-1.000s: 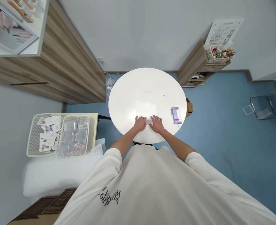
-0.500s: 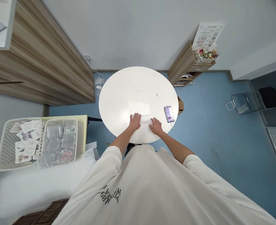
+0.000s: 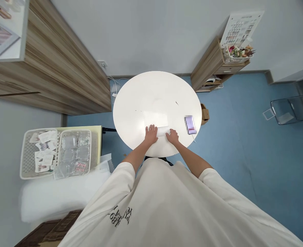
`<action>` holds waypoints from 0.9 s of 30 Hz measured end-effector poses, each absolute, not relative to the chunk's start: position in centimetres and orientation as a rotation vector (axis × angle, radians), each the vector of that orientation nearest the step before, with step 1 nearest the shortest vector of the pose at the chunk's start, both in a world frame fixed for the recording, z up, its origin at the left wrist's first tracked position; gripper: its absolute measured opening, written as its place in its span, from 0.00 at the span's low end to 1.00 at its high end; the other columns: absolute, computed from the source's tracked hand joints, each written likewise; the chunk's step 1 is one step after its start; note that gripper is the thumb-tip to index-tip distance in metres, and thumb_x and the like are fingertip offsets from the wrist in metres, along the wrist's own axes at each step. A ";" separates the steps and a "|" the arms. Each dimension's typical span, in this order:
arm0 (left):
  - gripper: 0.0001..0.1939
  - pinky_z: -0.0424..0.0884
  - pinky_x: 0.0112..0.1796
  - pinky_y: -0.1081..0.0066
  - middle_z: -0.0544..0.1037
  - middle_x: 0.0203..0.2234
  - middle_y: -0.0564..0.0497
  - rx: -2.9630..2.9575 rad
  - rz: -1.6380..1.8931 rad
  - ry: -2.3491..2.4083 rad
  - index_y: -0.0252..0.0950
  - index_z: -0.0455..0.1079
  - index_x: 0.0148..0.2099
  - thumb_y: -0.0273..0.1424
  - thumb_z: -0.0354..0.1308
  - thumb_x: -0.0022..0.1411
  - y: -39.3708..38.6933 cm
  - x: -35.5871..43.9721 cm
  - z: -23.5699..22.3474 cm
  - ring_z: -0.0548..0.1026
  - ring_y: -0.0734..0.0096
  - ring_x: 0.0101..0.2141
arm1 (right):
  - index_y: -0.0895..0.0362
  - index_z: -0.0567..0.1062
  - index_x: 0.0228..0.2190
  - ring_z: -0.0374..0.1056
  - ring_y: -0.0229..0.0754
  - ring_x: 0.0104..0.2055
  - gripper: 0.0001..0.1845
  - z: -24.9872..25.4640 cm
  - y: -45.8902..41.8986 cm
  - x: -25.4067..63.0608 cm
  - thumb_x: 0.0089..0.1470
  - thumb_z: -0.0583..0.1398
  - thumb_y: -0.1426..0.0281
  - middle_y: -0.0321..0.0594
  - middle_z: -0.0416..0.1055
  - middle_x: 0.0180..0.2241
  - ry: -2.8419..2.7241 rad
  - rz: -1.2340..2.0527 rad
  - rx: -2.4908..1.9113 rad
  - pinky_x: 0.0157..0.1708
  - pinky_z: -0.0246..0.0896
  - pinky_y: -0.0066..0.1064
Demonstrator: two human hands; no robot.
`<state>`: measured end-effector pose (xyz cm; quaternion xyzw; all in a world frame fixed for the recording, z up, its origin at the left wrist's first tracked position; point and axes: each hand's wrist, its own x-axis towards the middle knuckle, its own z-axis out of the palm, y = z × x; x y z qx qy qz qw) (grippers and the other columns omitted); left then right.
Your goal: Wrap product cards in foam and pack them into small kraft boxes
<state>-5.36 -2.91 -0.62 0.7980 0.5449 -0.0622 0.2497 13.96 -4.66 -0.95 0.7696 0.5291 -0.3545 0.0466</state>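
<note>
While the right hand (image 3: 173, 137) touches paper (image 3: 162, 131), a purple item (image 3: 190, 124) lies nearby.

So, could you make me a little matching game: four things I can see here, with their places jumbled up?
Column one:
1. Left hand
2. Purple item
3. Flowers
4. Clear plastic containers

Column two:
A. On the small wooden cabinet by the wall
B. In a basket left of the round table
C. At the left end of the white strip
D. On the right side of the tabletop

Pairs: 1-C, 2-D, 3-A, 4-B
</note>
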 end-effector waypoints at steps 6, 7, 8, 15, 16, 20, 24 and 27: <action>0.34 0.48 0.65 0.49 0.57 0.69 0.37 2.295 -0.212 1.352 0.36 0.54 0.70 0.24 0.50 0.62 -5.2 -4.8 0.1 0.54 0.49 0.68 | 0.58 0.64 0.57 0.59 0.62 0.62 0.33 -1.8 -3.5 12.4 0.57 0.58 0.53 0.59 0.62 0.59 1.418 -1.074 2.568 0.57 0.56 0.51; 0.33 0.49 0.64 0.49 0.58 0.68 0.37 2.306 -0.233 1.316 0.35 0.55 0.69 0.24 0.50 0.62 -5.4 -4.8 0.2 0.55 0.50 0.68 | 0.58 0.64 0.56 0.58 0.63 0.61 0.33 -1.9 -3.5 12.1 0.56 0.59 0.53 0.60 0.62 0.58 1.398 -1.066 2.593 0.57 0.56 0.52; 0.34 0.50 0.64 0.50 0.58 0.68 0.37 2.313 -0.255 1.285 0.35 0.55 0.69 0.23 0.50 0.61 -5.6 -4.8 0.2 0.55 0.50 0.67 | 0.58 0.64 0.56 0.58 0.64 0.61 0.32 -1.9 -3.5 11.9 0.55 0.60 0.54 0.61 0.62 0.58 1.385 -1.060 2.619 0.57 0.56 0.53; 0.38 0.50 0.64 0.48 0.55 0.70 0.37 2.295 -0.355 1.228 0.36 0.51 0.71 0.25 0.54 0.59 -5.7 -5.0 -0.1 0.54 0.50 0.68 | 0.59 0.64 0.54 0.56 0.72 0.61 0.33 -2.6 -3.5 10.7 0.54 0.58 0.51 0.68 0.62 0.56 1.376 -1.037 2.826 0.54 0.52 0.66; 0.37 0.50 0.64 0.48 0.55 0.70 0.37 2.287 -0.355 1.228 0.36 0.52 0.71 0.25 0.54 0.60 -5.7 -5.0 -0.1 0.54 0.50 0.68 | 0.59 0.65 0.53 0.57 0.71 0.60 0.33 -2.7 -3.4 10.5 0.53 0.59 0.51 0.68 0.63 0.55 1.366 -1.007 2.844 0.54 0.53 0.66; 0.35 0.53 0.63 0.50 0.56 0.70 0.39 2.247 -0.342 1.236 0.36 0.54 0.70 0.26 0.52 0.60 -5.3 -5.0 0.1 0.56 0.52 0.67 | 0.59 0.67 0.51 0.58 0.69 0.60 0.29 -3.0 -3.1 10.4 0.53 0.60 0.56 0.66 0.64 0.55 1.349 -0.984 2.799 0.55 0.54 0.62; 0.35 0.57 0.61 0.52 0.59 0.69 0.40 2.192 -0.308 1.235 0.36 0.55 0.69 0.25 0.51 0.60 -4.7 -5.2 0.7 0.59 0.54 0.66 | 0.56 0.70 0.45 0.66 0.62 0.53 0.19 -2.8 -2.9 11.0 0.53 0.60 0.62 0.58 0.70 0.49 1.422 -1.117 2.697 0.51 0.61 0.53; 0.36 0.59 0.60 0.54 0.63 0.66 0.42 2.148 -0.279 1.242 0.37 0.55 0.69 0.23 0.52 0.58 -4.3 -5.3 1.2 0.62 0.55 0.65 | 0.54 0.70 0.42 0.70 0.51 0.43 0.12 -2.1 -3.0 11.0 0.55 0.56 0.65 0.46 0.74 0.41 1.515 -1.320 2.570 0.42 0.65 0.41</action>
